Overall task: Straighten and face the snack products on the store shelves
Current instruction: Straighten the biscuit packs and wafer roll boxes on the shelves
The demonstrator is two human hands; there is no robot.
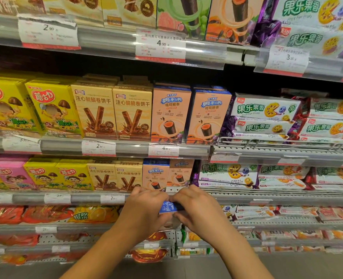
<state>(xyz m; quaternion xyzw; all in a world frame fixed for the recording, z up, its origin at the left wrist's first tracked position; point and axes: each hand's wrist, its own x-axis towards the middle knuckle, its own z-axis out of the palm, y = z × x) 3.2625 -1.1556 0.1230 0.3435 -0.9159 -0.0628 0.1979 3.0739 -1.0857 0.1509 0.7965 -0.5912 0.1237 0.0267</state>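
Left hand [146, 208] and right hand [196, 208]: fingers curled round blue box [169, 206], held clear of shelf [247, 195] edge below peach boxes [155, 175]; probably being turned front outward before reinsertion.

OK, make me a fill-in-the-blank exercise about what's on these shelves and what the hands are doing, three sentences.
1. Both hands, the left hand and the right hand, hold one small ____ box.
2. The price tag on the top shelf rail reads ____.
3. The mushroom boxes at far left are mainly ____.

Missing words: blue; 4.90; yellow
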